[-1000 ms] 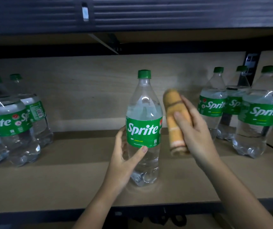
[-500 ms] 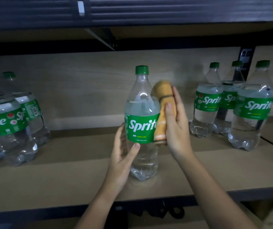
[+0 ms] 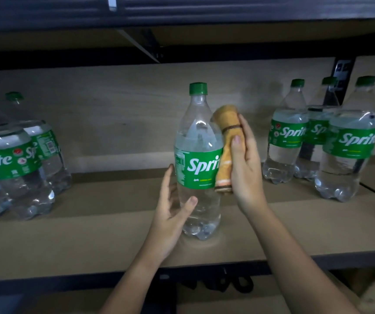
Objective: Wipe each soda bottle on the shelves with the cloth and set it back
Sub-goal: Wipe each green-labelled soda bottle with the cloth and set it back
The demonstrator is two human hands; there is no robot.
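While my left hand (image 3: pixel 170 214) cups the upright Sprite bottle (image 3: pixel 199 159) mid-shelf (image 3: pixel 91 234) with loosely spread fingers to steady it, my right hand (image 3: pixel 244 164) grips the rolled orange cloth (image 3: pixel 225 150), pressing it against the label to wipe.

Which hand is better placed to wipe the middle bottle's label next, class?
Right. The right hand already holds the cloth against the middle bottle, beside its label. The left hand only steadies the bottle's lower part and holds no cloth.
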